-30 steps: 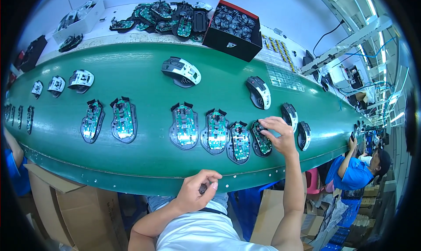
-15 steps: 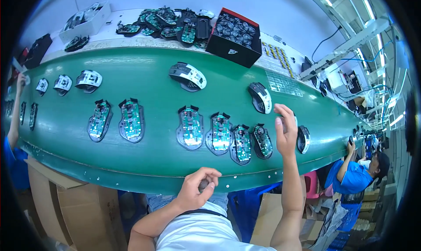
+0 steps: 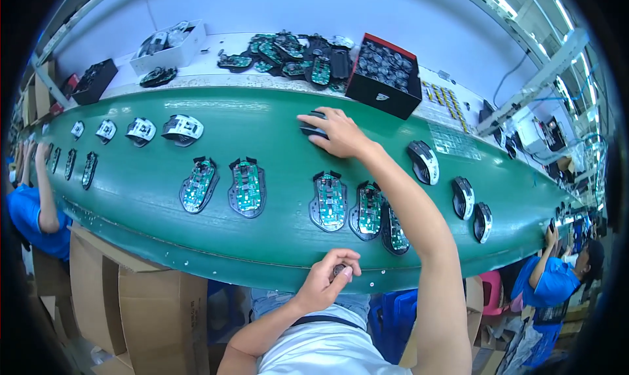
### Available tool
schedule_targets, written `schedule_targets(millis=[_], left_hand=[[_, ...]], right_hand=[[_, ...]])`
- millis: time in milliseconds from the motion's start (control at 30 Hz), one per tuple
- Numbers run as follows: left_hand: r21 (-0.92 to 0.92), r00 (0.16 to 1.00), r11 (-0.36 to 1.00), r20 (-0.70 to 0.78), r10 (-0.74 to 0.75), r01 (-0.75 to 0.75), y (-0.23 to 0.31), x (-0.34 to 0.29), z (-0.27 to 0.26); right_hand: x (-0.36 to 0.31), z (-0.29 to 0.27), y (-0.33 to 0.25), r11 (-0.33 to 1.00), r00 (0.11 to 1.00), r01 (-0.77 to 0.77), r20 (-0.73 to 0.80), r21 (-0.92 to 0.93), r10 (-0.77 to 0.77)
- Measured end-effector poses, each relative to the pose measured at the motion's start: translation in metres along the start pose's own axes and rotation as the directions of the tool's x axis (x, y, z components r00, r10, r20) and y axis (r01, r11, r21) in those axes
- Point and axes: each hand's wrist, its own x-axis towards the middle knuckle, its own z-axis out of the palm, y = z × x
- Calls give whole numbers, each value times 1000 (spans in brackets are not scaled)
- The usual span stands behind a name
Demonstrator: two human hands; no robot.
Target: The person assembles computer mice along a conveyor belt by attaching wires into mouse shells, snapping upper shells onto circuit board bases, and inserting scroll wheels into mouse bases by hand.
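My right hand [image 3: 341, 136] reaches across the green conveyor belt [image 3: 282, 244] and closes over a black and white computer mouse shell [image 3: 316, 120], which its fingers mostly hide. My left hand [image 3: 327, 284] is curled at the belt's near edge around a small dark round part [image 3: 339, 270]. Below my right hand lies a mouse base with a green circuit board [image 3: 328, 202]. Another such mouse base [image 3: 366, 211] sits beside it, and my right forearm partly covers a third [image 3: 396, 231]. More mouse shells, one of them nearest [image 3: 424, 162], stand right of that forearm.
Farther left are two mouse bases [image 3: 247, 187] and a row of mouse shells [image 3: 183, 130]. The back ledge carries a black box of round parts [image 3: 383, 80], a pile of circuit boards [image 3: 282, 54] and a white box [image 3: 169, 47]. People in blue [image 3: 557, 276] work at both sides.
My right hand has swung left and away from me, from the mouse shells at right to the one it now covers. The view has turned left. My left hand keeps its curled grip.
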Motion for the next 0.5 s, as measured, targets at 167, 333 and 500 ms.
schedule_targets(millis=[167,333,500], left_hand=[[52,995,997,-77,55,-51,8,-11,-11],[48,999,998,32,-31,29,19,-5,-10],[57,994,997,99,-49,44,20,-6,-12]], right_hand=[[-57,-64,-31,989,959,96,-275,113,-61],[-245,-104,-32,934,872,-356,-371,-32,319],[-280,-55,-43,898,866,-438,-287,-41,409]])
